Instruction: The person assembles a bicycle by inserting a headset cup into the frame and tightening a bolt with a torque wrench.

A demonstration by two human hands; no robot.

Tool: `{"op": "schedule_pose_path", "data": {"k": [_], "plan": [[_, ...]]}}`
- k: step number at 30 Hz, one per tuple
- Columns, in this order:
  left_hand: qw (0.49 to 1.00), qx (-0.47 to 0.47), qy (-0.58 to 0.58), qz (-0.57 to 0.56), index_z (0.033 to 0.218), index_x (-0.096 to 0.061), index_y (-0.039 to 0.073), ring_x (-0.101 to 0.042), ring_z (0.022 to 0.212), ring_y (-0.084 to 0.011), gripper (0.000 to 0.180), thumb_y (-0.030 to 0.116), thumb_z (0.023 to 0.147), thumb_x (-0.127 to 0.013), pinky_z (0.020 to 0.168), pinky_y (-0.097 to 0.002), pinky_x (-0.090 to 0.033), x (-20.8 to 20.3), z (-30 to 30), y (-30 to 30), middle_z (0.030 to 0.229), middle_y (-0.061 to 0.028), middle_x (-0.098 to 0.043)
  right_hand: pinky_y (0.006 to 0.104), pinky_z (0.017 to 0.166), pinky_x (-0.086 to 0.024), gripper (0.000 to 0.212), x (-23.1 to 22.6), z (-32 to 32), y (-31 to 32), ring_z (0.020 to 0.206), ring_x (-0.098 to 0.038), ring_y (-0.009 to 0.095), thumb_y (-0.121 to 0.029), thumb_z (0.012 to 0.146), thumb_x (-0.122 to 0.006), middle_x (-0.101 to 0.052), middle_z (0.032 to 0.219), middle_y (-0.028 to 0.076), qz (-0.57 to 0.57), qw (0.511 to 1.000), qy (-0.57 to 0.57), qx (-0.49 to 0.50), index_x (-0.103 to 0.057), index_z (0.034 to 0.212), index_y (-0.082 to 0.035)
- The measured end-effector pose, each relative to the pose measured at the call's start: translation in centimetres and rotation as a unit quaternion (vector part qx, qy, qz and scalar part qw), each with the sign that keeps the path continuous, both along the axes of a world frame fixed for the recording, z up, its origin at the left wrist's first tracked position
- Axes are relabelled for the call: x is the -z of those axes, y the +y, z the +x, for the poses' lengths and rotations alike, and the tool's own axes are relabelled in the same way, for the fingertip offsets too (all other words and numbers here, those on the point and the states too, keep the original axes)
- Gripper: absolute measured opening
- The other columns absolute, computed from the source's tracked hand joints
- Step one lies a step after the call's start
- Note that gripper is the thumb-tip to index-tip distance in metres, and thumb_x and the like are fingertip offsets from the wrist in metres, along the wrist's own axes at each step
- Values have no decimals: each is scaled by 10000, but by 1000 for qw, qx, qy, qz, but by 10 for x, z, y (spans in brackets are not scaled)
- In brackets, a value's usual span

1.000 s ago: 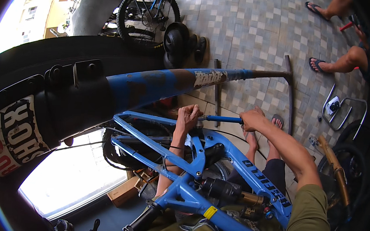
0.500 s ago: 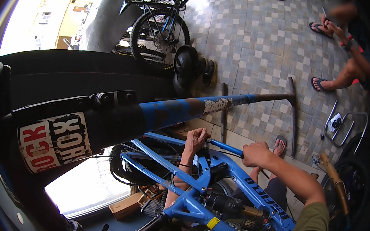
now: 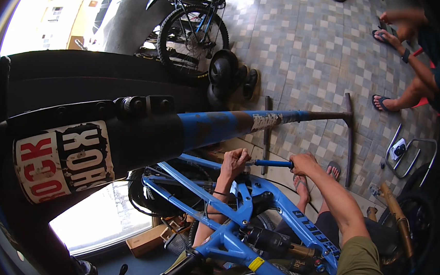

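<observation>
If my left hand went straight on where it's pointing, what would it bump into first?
Probably the worn blue pole, just beyond the left hand in this view; depth is unclear, so it might slip underneath.

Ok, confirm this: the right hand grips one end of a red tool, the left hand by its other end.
The colour is wrong: the head view shows a blue tool. The right hand grips one end, with the left hand by the other.

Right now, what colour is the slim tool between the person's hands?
The tool is mostly blue, seen best in the head view.
</observation>
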State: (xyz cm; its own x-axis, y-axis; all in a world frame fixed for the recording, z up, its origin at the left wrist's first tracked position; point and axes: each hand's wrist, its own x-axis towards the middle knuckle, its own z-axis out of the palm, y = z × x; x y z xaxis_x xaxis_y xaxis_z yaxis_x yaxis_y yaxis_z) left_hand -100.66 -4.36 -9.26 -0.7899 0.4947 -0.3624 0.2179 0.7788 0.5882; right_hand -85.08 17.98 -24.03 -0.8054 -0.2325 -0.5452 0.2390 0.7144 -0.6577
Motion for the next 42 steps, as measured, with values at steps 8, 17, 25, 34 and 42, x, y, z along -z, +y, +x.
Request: {"op": "schedule_pose_path", "data": {"k": [8,17,25,34,42], "plan": [[998,5,-53,25,830,-708,-44,-695,723,-137,413,274,1030,-538,666,-320,-537,2,-1,23,777,-124,-756,496,826,-559,483,-217,32,26,884,-730,399,-371,813,-636,-732,923,259,-25,997,7,-79,-699,1041,51],[1000,20,-7,16,829,-684,-32,-710,675,-197,399,293,1025,-561,647,-340,-526,10,-2,18,736,-144,-727,489,908,-522,333,-77,9,17,1025,-712,336,-185,794,-676,-751,1002,147,39,996,-76,-20,-714,1114,-103],[1000,-5,0,-5,827,-701,-23,-715,668,-254,413,309,1023,-553,637,-354,-522,4,-3,5,738,-152,-723,509,914,-495,284,25,-16,-37,994,-710,350,-147,805,-648,-740,965,142,40,997,-4,59,-689,1083,-106],[998,-10,-60,21,828,-715,-43,-689,694,-130,429,278,1041,-526,637,-313,-531,12,-5,15,769,-125,-758,499,802,-561,335,-208,22,26,883,-718,415,-269,731,-635,-729,887,243,-50,998,5,-24,-744,870,17],[999,-24,-43,10,854,-748,-55,-622,607,-108,457,303,1041,-534,588,-300,-504,14,-6,6,715,-115,-735,481,803,-559,221,-111,10,16,955,-732,333,-213,767,-684,-757,961,168,42,992,-79,-88,-783,938,-114]]}}
